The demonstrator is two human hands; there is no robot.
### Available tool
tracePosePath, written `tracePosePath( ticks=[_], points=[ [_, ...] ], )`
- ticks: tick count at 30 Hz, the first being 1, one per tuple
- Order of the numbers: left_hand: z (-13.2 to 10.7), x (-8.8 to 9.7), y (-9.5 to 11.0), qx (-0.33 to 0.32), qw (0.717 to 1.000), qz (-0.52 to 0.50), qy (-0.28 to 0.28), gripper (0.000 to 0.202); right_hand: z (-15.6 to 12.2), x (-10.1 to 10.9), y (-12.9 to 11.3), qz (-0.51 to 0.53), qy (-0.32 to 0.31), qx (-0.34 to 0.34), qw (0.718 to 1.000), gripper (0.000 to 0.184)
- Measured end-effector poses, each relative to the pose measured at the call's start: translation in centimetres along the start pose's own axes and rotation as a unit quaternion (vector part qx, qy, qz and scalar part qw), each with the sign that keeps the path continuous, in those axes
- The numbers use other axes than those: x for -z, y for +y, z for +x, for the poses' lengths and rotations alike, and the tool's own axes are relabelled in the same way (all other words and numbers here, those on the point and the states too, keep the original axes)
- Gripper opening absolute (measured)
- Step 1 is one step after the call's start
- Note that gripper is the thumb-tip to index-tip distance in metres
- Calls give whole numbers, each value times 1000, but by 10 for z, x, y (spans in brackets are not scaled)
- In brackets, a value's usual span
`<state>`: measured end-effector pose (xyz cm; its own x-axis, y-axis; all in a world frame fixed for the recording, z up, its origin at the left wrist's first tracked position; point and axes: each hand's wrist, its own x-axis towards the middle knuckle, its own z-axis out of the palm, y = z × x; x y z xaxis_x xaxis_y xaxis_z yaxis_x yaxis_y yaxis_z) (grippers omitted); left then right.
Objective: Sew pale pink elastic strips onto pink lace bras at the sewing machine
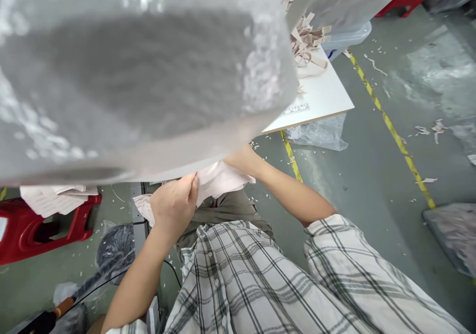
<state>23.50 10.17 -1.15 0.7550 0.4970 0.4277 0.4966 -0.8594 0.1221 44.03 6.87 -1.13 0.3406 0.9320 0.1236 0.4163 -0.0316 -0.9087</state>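
Observation:
My left hand (pixel 174 206) is closed in a pinch on a pale pink piece of fabric (pixel 219 180) held over my lap. My right forearm reaches up from the lower right, and my right hand is hidden behind a big translucent plastic sheet or bag (pixel 141 71) that fills the upper left of the view. The pink fabric runs from my left fingers up under that plastic edge. I wear a plaid shirt.
A white table (pixel 320 101) at the upper right carries a heap of beige fabric strips (pixel 307 44). A red stool (pixel 40 225) with folded pink fabric stands at the left. Yellow floor tape (pixel 394 136), fabric scraps and plastic bags (pixel 318 133) lie on the grey floor.

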Motion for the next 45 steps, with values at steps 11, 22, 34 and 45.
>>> tracePosePath(
  ticks=[11, 22, 34, 45],
  points=[
    [2, 3, 1, 15, 1000, 10, -25, 28, -1, 2, -3, 3, 4, 3, 1000, 11],
    [-4, 8, -9, 29, 1000, 4, -3, 25, 1, -3, 8, 3, 27, -12, 1000, 15],
    [-5, 6, -9, -42, 999, 0, 14, 20, 0, 1, 7, -13, 20, -22, 999, 13],
    [1, 1, 1, -96, 995, -19, 19, 18, -2, 9, 7, -11, 35, -9, 999, 12]
  ],
)
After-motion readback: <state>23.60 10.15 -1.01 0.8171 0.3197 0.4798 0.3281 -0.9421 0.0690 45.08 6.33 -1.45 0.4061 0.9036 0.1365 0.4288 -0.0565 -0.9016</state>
